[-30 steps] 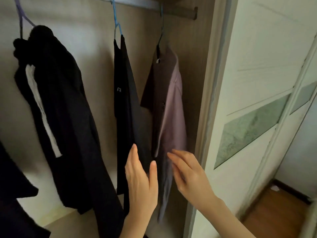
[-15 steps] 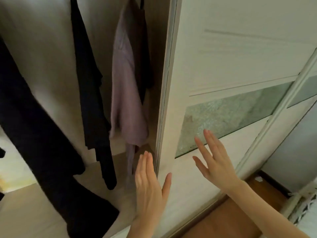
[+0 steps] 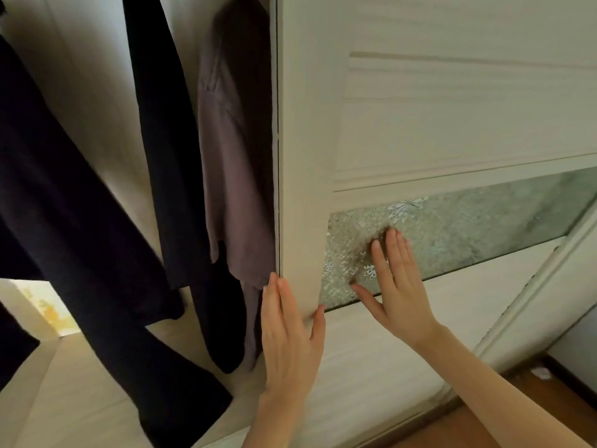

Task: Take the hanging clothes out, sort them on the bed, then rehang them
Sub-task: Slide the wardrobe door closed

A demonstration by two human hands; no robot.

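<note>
- Left hand (image 3: 290, 337): fingers straight, laid along the left edge of the sliding door (image 3: 436, 118), thumb on its face; grips nothing.
- Right hand (image 3: 399, 287): flat, fingers extended on the door's frosted glass panel (image 3: 484, 218).
- Mauve shirt (image 3: 235, 163): hangs inside the wardrobe, hem just left of the left fingertips; contact not determinable.
- Narrow black garment (image 3: 168, 140) and large black garment (image 3: 71, 221): hang further left.
- Pale wardrobe base (image 3: 80, 399) below; wooden floor (image 3: 484, 430) near right.
</note>
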